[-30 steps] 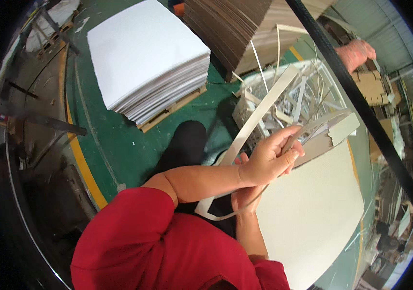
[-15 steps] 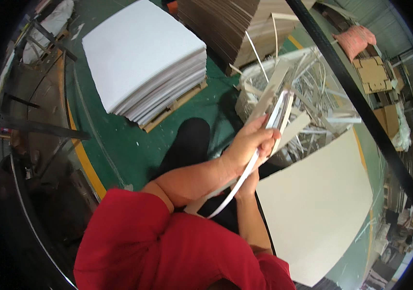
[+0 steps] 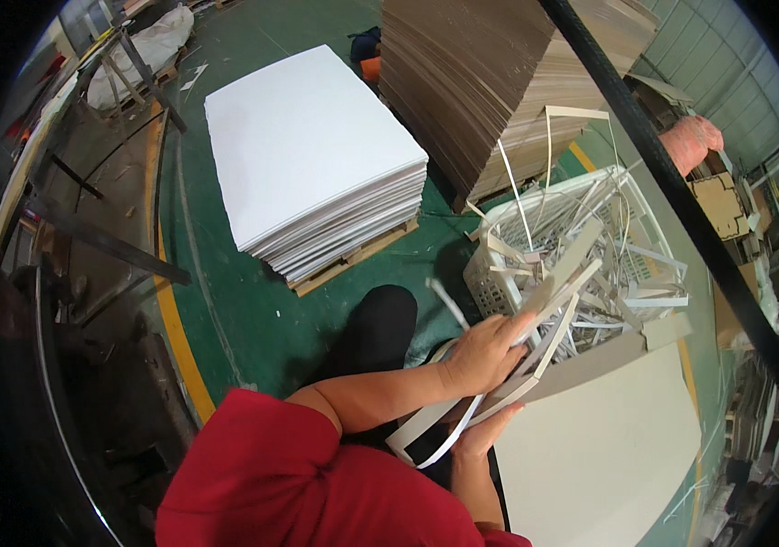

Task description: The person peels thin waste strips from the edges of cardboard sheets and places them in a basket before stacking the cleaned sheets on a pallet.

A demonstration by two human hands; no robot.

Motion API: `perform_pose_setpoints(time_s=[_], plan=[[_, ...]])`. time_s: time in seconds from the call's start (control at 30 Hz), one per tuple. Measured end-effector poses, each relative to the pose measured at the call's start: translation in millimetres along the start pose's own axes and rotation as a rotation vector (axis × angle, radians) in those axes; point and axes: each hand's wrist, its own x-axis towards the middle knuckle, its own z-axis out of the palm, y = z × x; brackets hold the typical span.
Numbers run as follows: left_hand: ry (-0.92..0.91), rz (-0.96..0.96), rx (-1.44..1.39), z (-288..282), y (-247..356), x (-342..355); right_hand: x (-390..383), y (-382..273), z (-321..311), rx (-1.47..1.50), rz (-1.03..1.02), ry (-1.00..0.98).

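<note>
My left hand (image 3: 488,354) is closed around a bundle of long, narrow cardboard strips (image 3: 549,351), off-white and grey. Just below it, my right hand (image 3: 488,432) grips the lower side of the same bundle. The strips fan out past my fingers towards a white plastic basket (image 3: 490,283) heaped with loose strips. Their other ends, one of them a curved white strip (image 3: 449,444), hang back towards my red shirt. A wide grey strip (image 3: 613,357) reaches right from the bundle, over the far edge of a large off-white board (image 3: 599,447).
A stack of white sheets (image 3: 316,155) stands on a wooden pallet (image 3: 353,260) ahead. Behind the basket rises a tall stack of brown board (image 3: 462,82). A black bar (image 3: 681,196) crosses the right side diagonally. Metal frames (image 3: 107,242) line the left.
My head view has tilted, so the scene sits lower and further right. Both hands have come nearer my body, and the held strips have spread apart, with the wide grey strip now over the board.
</note>
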Motion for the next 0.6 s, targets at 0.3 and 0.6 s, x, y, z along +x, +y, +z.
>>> perform_pose_setpoints(time_s=[0.3, 0.6], plan=[[-0.233, -0.332, -0.696, 13, -26, 0, 2, -15, 1, -0.22, 0.064, -0.053], [0.029, -0.085, -0.47, -17, -48, -27, 27, -76, 10, -0.423, 0.159, 0.239]])
